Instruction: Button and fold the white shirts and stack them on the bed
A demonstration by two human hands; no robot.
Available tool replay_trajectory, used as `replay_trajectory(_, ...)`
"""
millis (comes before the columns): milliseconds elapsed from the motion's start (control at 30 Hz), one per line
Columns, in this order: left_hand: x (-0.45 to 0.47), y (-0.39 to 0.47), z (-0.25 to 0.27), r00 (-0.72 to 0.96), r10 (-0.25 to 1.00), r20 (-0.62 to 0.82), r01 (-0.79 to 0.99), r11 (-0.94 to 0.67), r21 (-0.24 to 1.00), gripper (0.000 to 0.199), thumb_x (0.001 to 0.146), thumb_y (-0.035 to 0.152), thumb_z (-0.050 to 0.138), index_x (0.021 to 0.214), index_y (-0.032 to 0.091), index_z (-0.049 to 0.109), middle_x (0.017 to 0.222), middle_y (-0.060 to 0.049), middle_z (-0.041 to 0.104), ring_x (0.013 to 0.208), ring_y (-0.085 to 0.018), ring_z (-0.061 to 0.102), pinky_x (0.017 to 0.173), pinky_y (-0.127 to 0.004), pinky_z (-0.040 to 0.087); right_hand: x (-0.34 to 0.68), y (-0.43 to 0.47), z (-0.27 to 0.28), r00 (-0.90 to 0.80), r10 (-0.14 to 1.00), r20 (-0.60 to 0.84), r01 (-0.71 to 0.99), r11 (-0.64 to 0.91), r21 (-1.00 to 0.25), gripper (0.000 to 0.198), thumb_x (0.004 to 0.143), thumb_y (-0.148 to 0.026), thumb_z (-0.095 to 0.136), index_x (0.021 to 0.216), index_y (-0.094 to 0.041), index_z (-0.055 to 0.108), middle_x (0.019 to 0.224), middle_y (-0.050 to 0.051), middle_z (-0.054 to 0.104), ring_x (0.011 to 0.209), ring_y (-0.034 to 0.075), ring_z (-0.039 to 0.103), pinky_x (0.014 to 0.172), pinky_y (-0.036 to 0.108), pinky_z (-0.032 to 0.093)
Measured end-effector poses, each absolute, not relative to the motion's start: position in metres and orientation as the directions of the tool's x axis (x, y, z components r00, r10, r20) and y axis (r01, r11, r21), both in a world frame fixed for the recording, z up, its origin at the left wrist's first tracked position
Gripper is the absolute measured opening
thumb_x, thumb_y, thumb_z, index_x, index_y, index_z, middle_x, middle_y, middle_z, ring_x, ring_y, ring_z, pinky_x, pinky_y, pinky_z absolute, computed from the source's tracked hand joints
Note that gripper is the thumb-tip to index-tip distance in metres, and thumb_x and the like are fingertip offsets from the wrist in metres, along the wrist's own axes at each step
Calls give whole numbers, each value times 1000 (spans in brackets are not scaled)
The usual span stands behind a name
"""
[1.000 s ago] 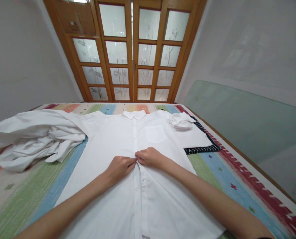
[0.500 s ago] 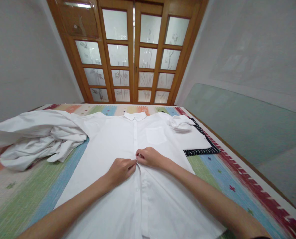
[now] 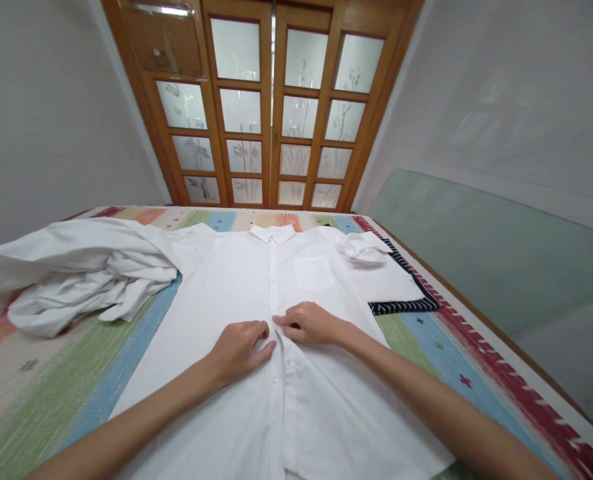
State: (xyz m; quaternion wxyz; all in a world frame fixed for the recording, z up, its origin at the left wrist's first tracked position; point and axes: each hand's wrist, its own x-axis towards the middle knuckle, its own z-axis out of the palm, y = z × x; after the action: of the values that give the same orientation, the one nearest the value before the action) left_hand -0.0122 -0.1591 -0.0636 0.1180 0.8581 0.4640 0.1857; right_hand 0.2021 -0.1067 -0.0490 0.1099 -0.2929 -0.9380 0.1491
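A white button-up shirt (image 3: 226, 280) lies face up with its collar at the far end. Its front is closed above my hands, while below them the two front edges lie apart. My right hand (image 3: 314, 323) pinches the edge of the shirt's front at mid-chest, below the pocket (image 3: 314, 272). Just left of that edge is my left hand (image 3: 241, 348), its thumb and curled forefinger apart with nothing visible between them. A small button (image 3: 276, 380) shows on the front edge nearer me.
A heap of crumpled white cloth (image 3: 101, 267) lies at the left. Black cloth with white stripes (image 3: 406, 306) shows under the right sleeve. The striped, colourful cover (image 3: 126, 363) spreads beneath. Wooden doors with glass panes (image 3: 271, 133) stand behind, and a pale green panel (image 3: 476, 240) is at the right.
My left thumb and forefinger have parted and drawn slightly back from the front edge. My right hand has shifted a little right and nearer, still at the edge. The view has shifted slightly.
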Motion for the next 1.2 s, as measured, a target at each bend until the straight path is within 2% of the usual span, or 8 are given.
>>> replay_trajectory(167, -15, -177, -53, 622, 759, 192, 636, -632, 443, 14, 87, 28, 53, 92, 20, 63, 78, -2, 58, 75, -16, 54, 69, -27, 40, 205, -128, -37, -726, 676, 122, 567, 690, -449, 29, 81, -14, 54, 104, -17, 72, 81, 4, 73, 70, 14, 63, 67, 22, 40)
replay_trajectory(300, -16, -189, -50, 688, 701, 186, 556, -674, 486, 14, 89, 26, 53, 92, 20, 65, 86, -4, 58, 81, -16, 53, 73, -27, 42, 208, -151, -24, -814, 578, 62, 486, 735, -473, 30, 82, -16, 53, 107, -19, 70, 83, 3, 73, 69, 14, 63, 67, 22, 40)
replay_trajectory(400, -15, -194, -51, 719, 675, 166, 522, -681, 513, 12, 89, 27, 55, 89, 20, 64, 87, -4, 58, 83, -16, 53, 74, -27, 42, 206, -166, -17, -855, 518, -8, 476, 780, -406, 29, 83, -23, 56, 108, -18, 69, 82, 4, 73, 69, 15, 63, 65, 23, 39)
replay_trajectory(467, -15, -195, -53, 727, 671, 147, 515, -674, 530, 12, 89, 27, 55, 88, 20, 64, 88, -4, 58, 83, -16, 53, 74, -26, 42, 203, -174, -14, -847, 526, -78, 522, 794, -313, 25, 86, -32, 55, 96, -16, 71, 75, 6, 72, 65, 17, 63, 62, 25, 38)
replay_trajectory(567, -13, -194, -55, 718, 688, 105, 532, -640, 554, 10, 87, 24, 54, 87, 19, 63, 87, -3, 58, 81, -15, 53, 73, -26, 41, 198, -187, -9, -802, 565, -192, 596, 781, -188, 40, 92, -41, 45, 79, -15, 71, 69, 10, 70, 62, 21, 64, 59, 28, 38)
replay_trajectory(767, -6, -195, -52, 653, 757, 21, 607, -539, 584, 9, 82, 22, 53, 78, 18, 59, 76, -1, 60, 67, -13, 52, 63, -24, 38, 191, -206, -5, -734, 628, -258, 668, 736, -111, 41, 92, -41, 43, 107, -11, 67, 83, 16, 72, 67, 27, 67, 58, 32, 42)
replay_trajectory(933, -1, -196, -41, 555, 821, -133, 693, -368, 620, 12, 78, 24, 52, 75, 18, 63, 64, 1, 62, 59, -12, 54, 56, -22, 35, 190, -207, -6, -738, 599, -310, 662, 732, -160, 43, 92, -42, 42, 80, -14, 73, 75, 14, 72, 66, 25, 66, 60, 32, 41)
replay_trajectory(1200, 1, -194, -40, 472, 862, -186, 726, -261, 636, 14, 69, 25, 50, 65, 18, 62, 58, 0, 64, 53, -13, 56, 51, -22, 35, 190, -218, -2, -795, 561, -229, 606, 744, -280, 22, 74, -33, 58, 73, -16, 73, 72, 9, 70, 56, 19, 58, 53, 28, 34)
